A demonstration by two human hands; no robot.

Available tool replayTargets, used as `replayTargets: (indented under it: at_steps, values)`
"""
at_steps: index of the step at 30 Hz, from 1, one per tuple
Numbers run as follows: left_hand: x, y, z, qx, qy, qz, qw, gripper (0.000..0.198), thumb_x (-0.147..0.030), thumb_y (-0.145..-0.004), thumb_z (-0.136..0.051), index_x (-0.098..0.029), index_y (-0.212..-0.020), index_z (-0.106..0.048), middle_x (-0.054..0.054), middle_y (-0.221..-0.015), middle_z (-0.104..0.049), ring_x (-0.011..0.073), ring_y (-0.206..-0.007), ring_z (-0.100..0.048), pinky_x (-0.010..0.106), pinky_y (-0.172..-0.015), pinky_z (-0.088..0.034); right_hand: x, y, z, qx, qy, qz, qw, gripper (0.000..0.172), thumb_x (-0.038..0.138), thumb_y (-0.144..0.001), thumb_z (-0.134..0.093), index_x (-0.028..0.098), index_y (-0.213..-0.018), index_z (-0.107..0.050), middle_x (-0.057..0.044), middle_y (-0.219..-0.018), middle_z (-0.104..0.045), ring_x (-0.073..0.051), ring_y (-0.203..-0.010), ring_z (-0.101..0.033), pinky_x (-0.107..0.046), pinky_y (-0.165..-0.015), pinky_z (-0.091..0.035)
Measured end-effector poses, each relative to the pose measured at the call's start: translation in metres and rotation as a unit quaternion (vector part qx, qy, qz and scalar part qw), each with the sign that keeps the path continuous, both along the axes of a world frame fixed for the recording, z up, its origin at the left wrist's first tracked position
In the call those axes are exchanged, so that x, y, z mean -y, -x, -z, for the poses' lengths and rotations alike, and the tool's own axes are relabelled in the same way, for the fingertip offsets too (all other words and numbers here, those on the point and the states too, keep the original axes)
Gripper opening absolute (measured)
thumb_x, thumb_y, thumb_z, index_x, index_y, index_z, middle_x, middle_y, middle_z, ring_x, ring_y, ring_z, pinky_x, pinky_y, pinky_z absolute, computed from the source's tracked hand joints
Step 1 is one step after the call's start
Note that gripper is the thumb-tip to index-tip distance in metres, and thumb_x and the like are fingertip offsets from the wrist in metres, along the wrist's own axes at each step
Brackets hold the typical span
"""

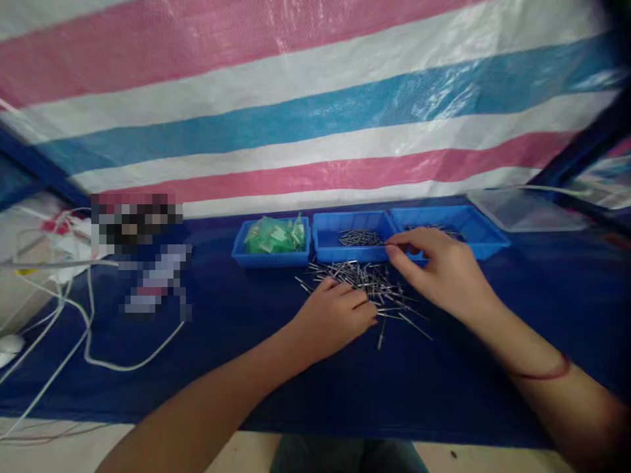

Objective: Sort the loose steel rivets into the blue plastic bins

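Note:
A loose heap of thin metal pins [362, 279] lies on the blue table cover [246, 368]. My left hand [338, 315] rests on the heap's near left side with fingers curled, pinching among the pins. My right hand [436, 269] reaches over the heap toward the middle blue tray [325, 253], fingertips pinched at the tray's right front corner; what they hold is too small to make out. The middle tray holds several pins [359, 238]. The right blue tray [486, 240] also holds pins. The left blue tray [269, 257] holds green pieces [273, 235].
A striped pink, white and blue tarp [315, 118] hangs right behind the trays. White cables [89, 341] and a white mouse [10, 346] lie at the left. A clear plastic lid [522, 210] sits at the far right. A blurred patch covers something left of the trays.

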State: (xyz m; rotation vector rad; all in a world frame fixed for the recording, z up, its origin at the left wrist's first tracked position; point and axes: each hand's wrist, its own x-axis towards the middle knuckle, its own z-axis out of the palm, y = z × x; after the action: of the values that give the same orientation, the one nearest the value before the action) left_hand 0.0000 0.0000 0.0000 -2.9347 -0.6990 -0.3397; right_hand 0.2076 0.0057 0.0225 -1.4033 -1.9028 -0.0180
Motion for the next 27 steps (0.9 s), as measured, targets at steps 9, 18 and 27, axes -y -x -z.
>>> replayTargets:
  at_steps: [9, 18, 27]
  values:
    - [0.007, 0.001, -0.006, 0.003, 0.005, -0.046, 0.999, 0.016, -0.03, -0.092, -0.046, -0.021, -0.092, -0.059, 0.001, -0.086, -0.06, 0.0173, -0.082, -0.053, 0.034, -0.073, -0.03, 0.001, 0.004, 0.002, 0.01, 0.014, -0.017, 1.0, 0.014, 0.026, -0.085, -0.054, 0.019, -0.086, -0.066, -0.004, -0.079, -0.066, -0.019, -0.073, -0.058, -0.033, -0.071, -0.044]
    - [0.004, 0.001, -0.002, 0.007, -0.013, -0.074, 0.997, 0.013, -0.022, -0.093, -0.046, -0.02, -0.096, -0.059, 0.001, -0.085, -0.061, 0.0169, -0.08, -0.055, 0.035, -0.07, -0.03, 0.0, 0.007, 0.003, 0.011, 0.034, -0.033, 0.999, 0.015, 0.026, -0.085, -0.054, 0.018, -0.085, -0.066, -0.005, -0.081, -0.068, -0.02, -0.075, -0.06, -0.034, -0.073, -0.045]
    - [-0.003, 0.006, -0.012, 0.152, 0.109, -0.111, 0.976, 0.025, -0.024, -0.096, -0.039, -0.019, -0.113, -0.057, 0.004, -0.1, -0.064, 0.0173, -0.092, -0.06, 0.031, -0.078, -0.043, 0.004, 0.015, 0.002, -0.093, 0.123, -0.078, 0.985, 0.015, 0.028, -0.084, -0.054, 0.02, -0.085, -0.067, -0.003, -0.083, -0.068, -0.017, -0.073, -0.06, -0.03, -0.066, -0.045]
